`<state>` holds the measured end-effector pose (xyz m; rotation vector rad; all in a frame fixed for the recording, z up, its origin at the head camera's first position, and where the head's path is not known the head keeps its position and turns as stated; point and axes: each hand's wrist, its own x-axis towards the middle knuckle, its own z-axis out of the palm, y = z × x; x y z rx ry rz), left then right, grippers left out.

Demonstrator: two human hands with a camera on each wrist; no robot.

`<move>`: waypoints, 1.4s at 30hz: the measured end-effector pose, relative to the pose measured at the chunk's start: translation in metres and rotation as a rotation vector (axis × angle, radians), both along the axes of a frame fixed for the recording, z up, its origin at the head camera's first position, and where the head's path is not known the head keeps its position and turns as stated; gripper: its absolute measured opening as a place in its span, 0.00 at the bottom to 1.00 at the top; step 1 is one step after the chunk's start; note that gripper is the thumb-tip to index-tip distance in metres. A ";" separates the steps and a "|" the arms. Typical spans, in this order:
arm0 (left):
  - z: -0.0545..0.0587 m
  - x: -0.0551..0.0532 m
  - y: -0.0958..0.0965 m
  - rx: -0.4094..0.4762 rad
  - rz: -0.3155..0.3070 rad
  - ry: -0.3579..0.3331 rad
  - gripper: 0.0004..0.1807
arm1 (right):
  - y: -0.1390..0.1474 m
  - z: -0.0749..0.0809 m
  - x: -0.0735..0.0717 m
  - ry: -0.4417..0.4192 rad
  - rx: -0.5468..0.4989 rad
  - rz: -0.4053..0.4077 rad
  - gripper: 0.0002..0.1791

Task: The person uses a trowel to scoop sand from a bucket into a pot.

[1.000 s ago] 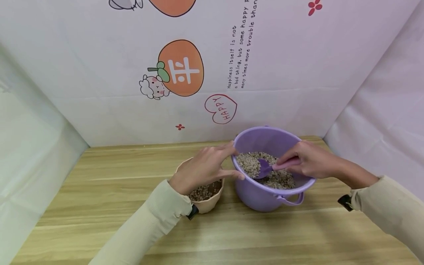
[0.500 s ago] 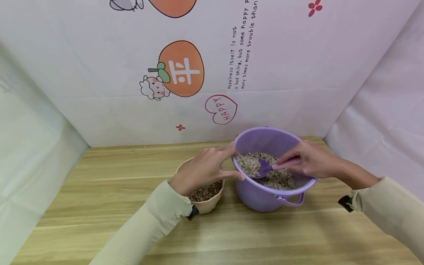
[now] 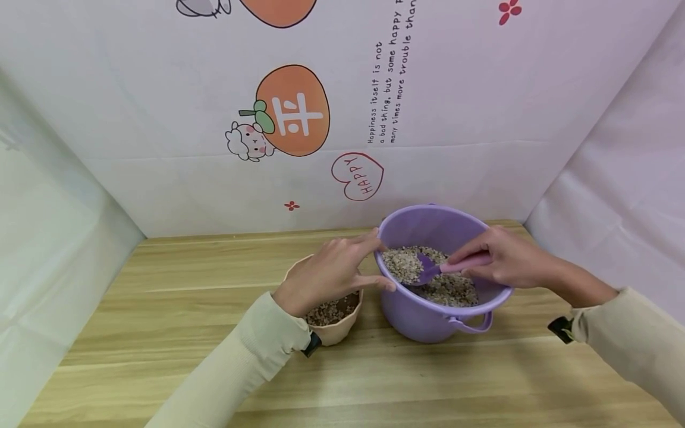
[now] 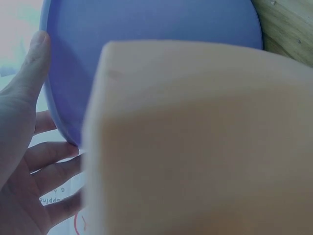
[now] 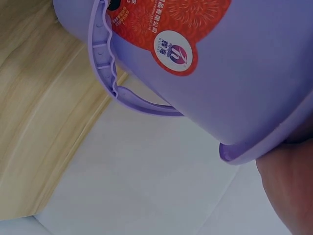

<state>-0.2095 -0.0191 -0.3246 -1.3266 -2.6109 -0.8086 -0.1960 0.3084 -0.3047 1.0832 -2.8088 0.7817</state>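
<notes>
In the head view my right hand [image 3: 508,258] grips the pink handle [image 3: 465,262] of a small shovel with a purple blade [image 3: 426,268]. The blade, heaped with pale gravel [image 3: 402,265], lies inside a purple bucket [image 3: 417,321] over more gravel. My left hand [image 3: 326,273] holds the bucket's left rim, thumb [image 4: 39,54] and fingers spread along it. Under that hand stands a beige faceted pot [image 3: 337,330] with some gravel inside, partly hidden by the hand and wrist. Blurred, the pot's wall [image 4: 195,147] fills much of the left wrist view.
Everything stands on a wood-grain table [image 3: 187,309]. A printed white cloth [image 3: 455,107] rises behind the bucket, with plain cloth at both sides. The bucket's handle [image 5: 105,68] hangs at its side, below a red label [image 5: 171,24].
My right hand and the loaded shovel have shifted very slightly to the right within the bucket. The left hand, bucket and pot stay in place.
</notes>
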 end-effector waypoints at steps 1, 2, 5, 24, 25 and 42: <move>0.000 0.000 0.000 -0.002 0.004 0.000 0.44 | 0.001 0.000 0.000 0.012 -0.006 0.001 0.17; 0.000 0.000 0.000 -0.004 0.006 0.001 0.43 | 0.001 0.000 0.000 0.023 -0.010 0.002 0.17; 0.000 0.000 0.000 -0.009 0.013 0.005 0.42 | 0.002 0.000 0.000 0.049 -0.021 0.004 0.18; -0.001 0.000 0.000 -0.002 0.004 0.006 0.38 | 0.005 -0.001 -0.001 0.168 -0.022 0.005 0.20; -0.002 0.000 0.000 -0.002 0.005 0.007 0.38 | 0.005 -0.001 -0.001 0.173 -0.024 0.008 0.20; 0.000 0.000 0.001 -0.005 0.010 0.006 0.38 | 0.009 -0.002 -0.001 0.174 -0.066 0.033 0.21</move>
